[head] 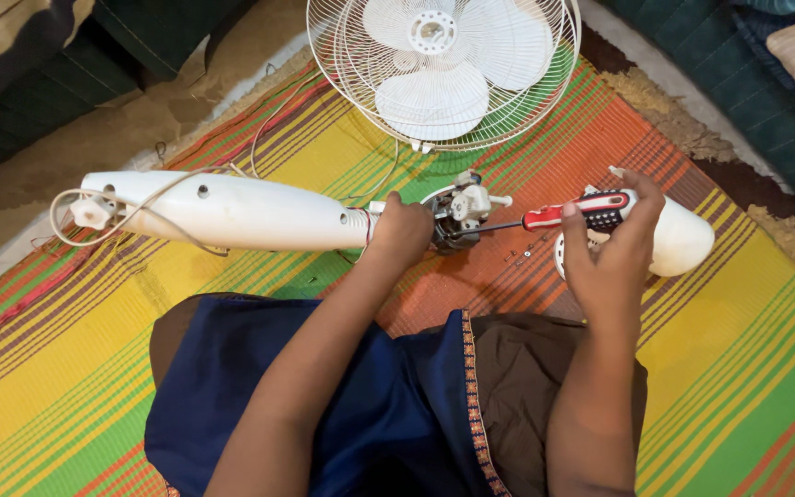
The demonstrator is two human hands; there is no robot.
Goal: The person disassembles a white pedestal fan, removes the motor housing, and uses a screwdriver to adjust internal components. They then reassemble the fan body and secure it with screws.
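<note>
The left hand (404,228) is closing its grip around the neck where the fan stand column (232,212) is meeting the exposed motor (457,213). The column is lying on the woven mat (738,368), stretching away to the left of that grip, with a loose cable (121,216) looping over its far end. Just right of the grip, the screwdriver (563,214) is pointing its tip into the motor, its handle sitting in the right hand (611,248). The motor cover (683,241) is lying beyond the right hand, further right. Small screws (526,250) are resting on the mat between the two hands. The fan guard with blades (443,69) is lying behind both grips.
</note>
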